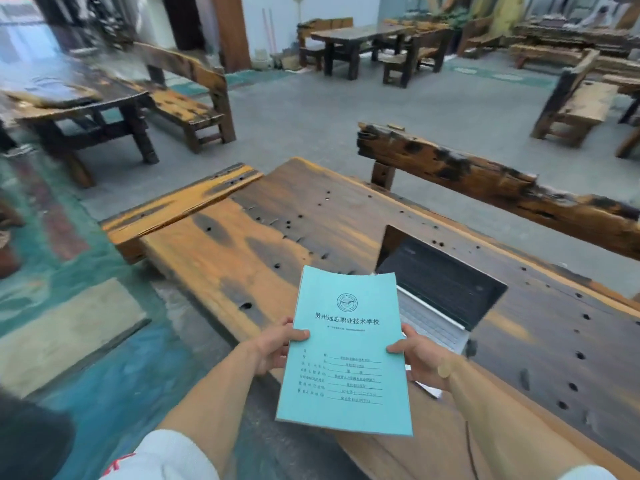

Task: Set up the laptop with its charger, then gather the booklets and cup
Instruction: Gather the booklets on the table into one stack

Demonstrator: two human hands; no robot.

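Observation:
A light blue booklet (pixel 346 351) with printed characters is held up in front of me over the near edge of the wooden table (pixel 263 244). My left hand (pixel 275 348) grips its left edge, thumb on the cover. My right hand (pixel 420 358) grips its right edge the same way. Behind the booklet an open laptop (pixel 440 289) stands on the table, screen dark, keyboard partly hidden. A thin dark cable (pixel 470 452) runs down near my right forearm. No cup is in view.
A rough wooden bench back (pixel 485 181) stands beyond the table. A plank bench (pixel 180 202) lies off the table's left end. More wooden tables and benches (pixel 367 46) fill the room behind. A white paper corner (pixel 429 389) shows under my right hand.

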